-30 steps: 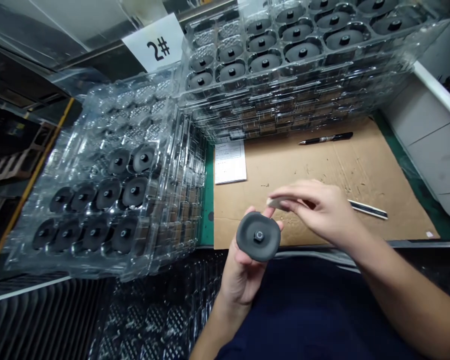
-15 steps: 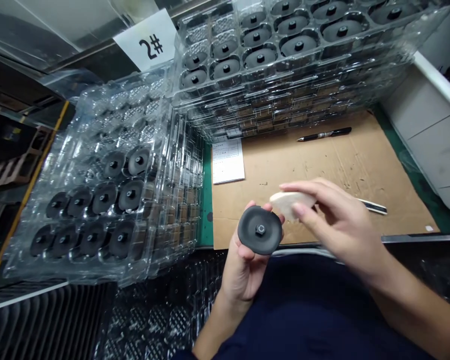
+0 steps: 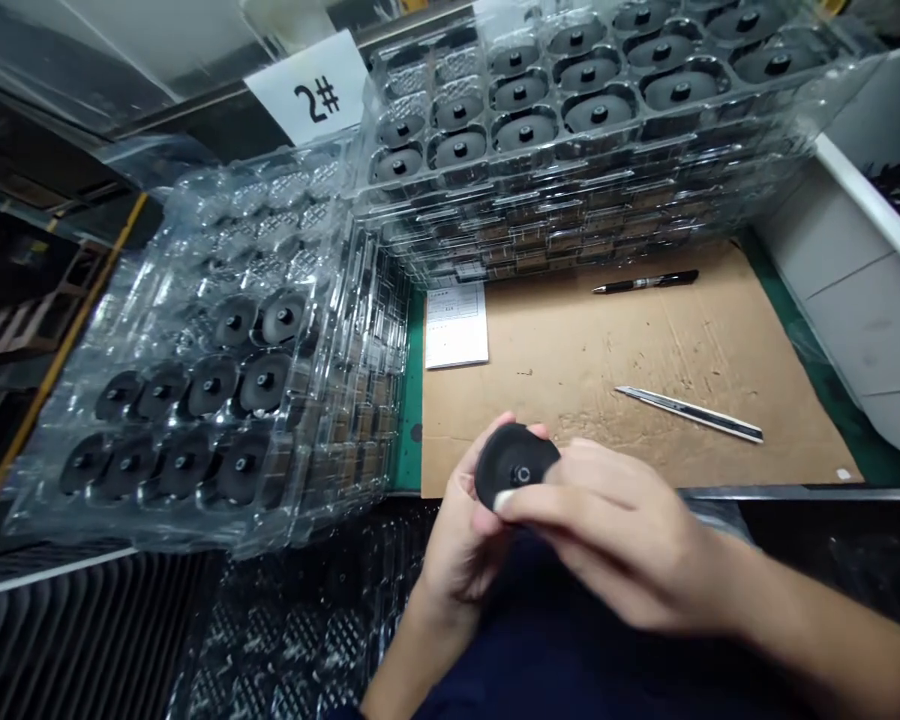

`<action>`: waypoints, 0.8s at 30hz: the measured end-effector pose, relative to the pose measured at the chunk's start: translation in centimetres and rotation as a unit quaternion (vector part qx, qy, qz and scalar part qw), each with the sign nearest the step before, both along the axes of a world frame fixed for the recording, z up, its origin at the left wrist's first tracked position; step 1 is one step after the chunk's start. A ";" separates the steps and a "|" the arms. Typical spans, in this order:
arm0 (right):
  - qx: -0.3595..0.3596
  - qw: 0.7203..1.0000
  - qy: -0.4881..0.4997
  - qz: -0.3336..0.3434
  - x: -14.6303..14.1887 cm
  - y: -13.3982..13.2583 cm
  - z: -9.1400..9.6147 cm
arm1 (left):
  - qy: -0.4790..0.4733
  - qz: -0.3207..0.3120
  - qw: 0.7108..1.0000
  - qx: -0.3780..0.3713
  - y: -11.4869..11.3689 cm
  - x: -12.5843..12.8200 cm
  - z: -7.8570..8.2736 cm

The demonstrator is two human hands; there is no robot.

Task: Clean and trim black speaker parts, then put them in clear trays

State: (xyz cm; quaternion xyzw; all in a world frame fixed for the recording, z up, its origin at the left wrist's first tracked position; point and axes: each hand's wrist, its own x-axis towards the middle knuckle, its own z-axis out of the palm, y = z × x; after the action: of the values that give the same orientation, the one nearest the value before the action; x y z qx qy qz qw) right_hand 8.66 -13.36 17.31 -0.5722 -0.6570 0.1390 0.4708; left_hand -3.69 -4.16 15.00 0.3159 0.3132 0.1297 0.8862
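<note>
A round black dished disc (image 3: pixel 504 462) with a small raised hub in its middle is held in my left hand (image 3: pixel 457 535), its fingers wrapped around the rim from below and behind. My right hand (image 3: pixel 630 530) lies over the disc's right and lower side, fingers closed and pressed against its face. A small pale bit (image 3: pixel 503 500) shows at the right fingertip on the disc; the rest of the cream-coloured cloth pad is hidden by the hand. Beneath both hands is the front edge of a brown cardboard sheet (image 3: pixel 540 400).
Stacked clear plastic trays (image 3: pixel 330 380) holding similar black discs rise on the left, with another tray stack (image 3: pixel 570 190) at the back. On the cardboard lie a utility knife (image 3: pixel 690 412), a black pen (image 3: pixel 645 282) and a paper slip (image 3: pixel 456 325). A "2#" sign (image 3: pixel 311 90) stands behind.
My right hand has moved left and down onto the disc. The cream pad, plainly visible before, is now mostly covered. The disc is tilted a little differently, and the knife is uncovered.
</note>
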 end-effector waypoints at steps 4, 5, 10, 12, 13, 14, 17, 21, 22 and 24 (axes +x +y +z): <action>-0.058 0.992 -0.029 -0.109 1.2 -1.7 -0.8 | -0.018 0.027 0.999 0.001 0.0 0.0 -0.1; -0.048 0.990 -0.048 -0.126 1.6 -1.6 -0.9 | -0.010 0.030 0.999 -0.003 -0.1 0.0 -0.1; -0.025 0.997 0.053 -0.057 2.9 0.2 -1.5 | -0.045 -0.047 0.996 -0.055 -0.1 0.0 0.4; -0.072 0.979 0.149 -0.119 3.2 0.2 -2.4 | -0.074 -0.077 0.990 -0.088 0.1 -0.3 0.4; -0.095 0.964 0.188 -0.163 3.2 0.1 -3.0 | -0.084 -0.083 0.988 -0.102 0.2 -0.5 0.4; -0.116 0.948 0.219 -0.200 3.2 -0.2 -3.7 | -0.091 -0.083 0.986 -0.111 0.3 -0.7 0.3; -0.196 0.915 0.281 -0.213 3.0 -1.5 -6.3 | -0.109 -0.072 0.983 -0.127 0.3 -1.0 -0.2; -0.281 0.900 0.277 -0.187 3.6 -2.9 -7.7 | -0.132 -0.063 0.979 -0.140 0.2 -1.0 -0.4; -0.282 0.900 0.265 -0.202 3.8 -3.2 -7.3 | -0.131 -0.066 0.979 -0.140 0.2 -1.0 -0.4; -0.250 0.905 0.234 -0.251 3.9 -3.5 -5.4 | -0.122 -0.074 0.980 -0.140 0.1 -0.9 -0.4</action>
State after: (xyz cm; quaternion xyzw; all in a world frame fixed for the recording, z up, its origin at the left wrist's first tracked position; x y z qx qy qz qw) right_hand 12.59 -16.86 11.86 -0.7682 -0.3059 0.3056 0.4721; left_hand -4.63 -4.04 14.60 0.1929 0.1932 0.0566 0.9604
